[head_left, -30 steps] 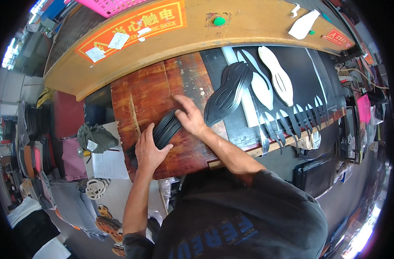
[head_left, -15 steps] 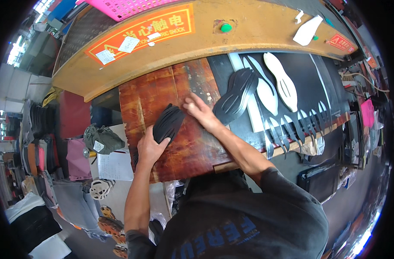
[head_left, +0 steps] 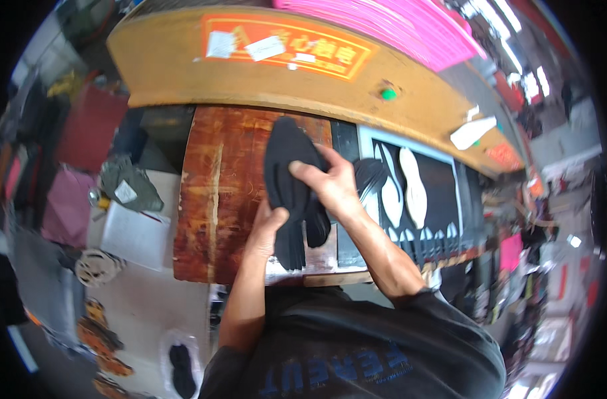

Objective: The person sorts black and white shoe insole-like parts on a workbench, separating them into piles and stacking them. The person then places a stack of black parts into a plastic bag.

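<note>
A stack of black sole-shaped pieces [head_left: 287, 143] is held upright above the brown board, their edges fanning out below. My left hand [head_left: 267, 229] grips the stack low on its left side, thumb across the front. My right hand [head_left: 330, 186] clasps it from the right, thumb pressed on the front face and fingers behind. Beside my right wrist lie more black sole-shaped pieces [head_left: 370, 174], partly hidden by that hand. Farther right, a white sole-shaped piece [head_left: 413, 189] and a narrower white shape [head_left: 391, 203] rest on a dark sheet.
The scratched brown board [head_left: 203, 193] lies under my hands. A yellow machine beam [head_left: 163, 73] with a green button [head_left: 388, 94] spans the far side. Several pointed curved strips [head_left: 440, 243] line the near right edge. A pink basket [head_left: 410, 30] sits above; a paper sheet [head_left: 136, 233] lies left.
My right hand, apart from the stack before, has come onto it. The stack has been raised and turned more upright, with black pieces now fanned below. The view has shifted too.
</note>
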The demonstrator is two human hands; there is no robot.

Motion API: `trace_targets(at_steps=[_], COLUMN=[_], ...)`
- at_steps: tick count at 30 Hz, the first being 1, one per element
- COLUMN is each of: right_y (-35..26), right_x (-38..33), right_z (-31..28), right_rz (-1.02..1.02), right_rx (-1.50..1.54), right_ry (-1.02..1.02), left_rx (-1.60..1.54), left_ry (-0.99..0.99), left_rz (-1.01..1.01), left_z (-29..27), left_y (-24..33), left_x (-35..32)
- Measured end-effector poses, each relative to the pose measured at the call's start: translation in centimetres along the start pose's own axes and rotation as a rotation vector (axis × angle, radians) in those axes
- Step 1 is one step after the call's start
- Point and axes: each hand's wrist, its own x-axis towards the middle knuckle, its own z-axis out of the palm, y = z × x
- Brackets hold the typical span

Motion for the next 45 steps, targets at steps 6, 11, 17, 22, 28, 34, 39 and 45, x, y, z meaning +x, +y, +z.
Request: trace_targets(at_steps=[6,11,17,22,28,34,39,45], right_y=[3.4,5.7,1.2,6.5,5.0,1.5,3.8,6.5], right_x=[4.3,6.3,3.9,4.9,4.5,0.6,-1.5,-1.4], right_z=[2.1,3.7,2.9,6.3,0.3,-3.4,-1.5,-1.7], right_rz=[0.046,0.075,0.037,0.18,0.051,-0.191,-0.314,-0.498], right_rx=[-0.891,-1.149,-1.193,-1.237,-0.276,-0.044,-0.029,-0.167], right_ry=[-0.139,-0.382,-0.237,-0.468,-0.335,-0.486,-0.588,-0.55], left_rx=[-0.805,-1.014,-0.96,-0.862,-0.144,0.951,0.957,0.959], left_ry=[0.053,-0.01,-0.049,0.084,0.12,0.111,0.083,0.056], left_rz=[-0.328,-0.157,-0.197,-0.091,-0.179,0.13,0.3,0.393], left_z=[1.6,2.3,3.8,1.5,1.2,-0.5,-1.3,-2.5], left_y=[-10.9,-12.6,-11.5,-12.1,-4.9,4.5,5.0,3.4], left_x=[0.0,-0.8,-0.9,-1.8,-2.5,-2.9,-2.6,-1.5])
